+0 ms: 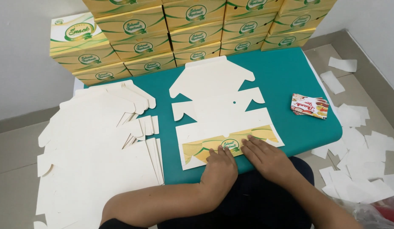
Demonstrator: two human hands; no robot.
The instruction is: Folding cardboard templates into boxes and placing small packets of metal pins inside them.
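A flat, unfolded cream cardboard box blank (218, 95) lies in the middle of a green table top (290, 72). Its near flap (205, 148) is folded up and shows a yellow and green print. My left hand (219, 167) and my right hand (264, 154) both press flat on this folded flap, fingers spread, side by side. Neither hand holds anything.
A thick stack of cream box blanks (95, 148) lies at the left. Several assembled yellow boxes (184, 32) are piled along the wall at the back. A small colourful packet (309, 106) sits at the table's right. Several white paper scraps (362, 144) litter the floor at the right.
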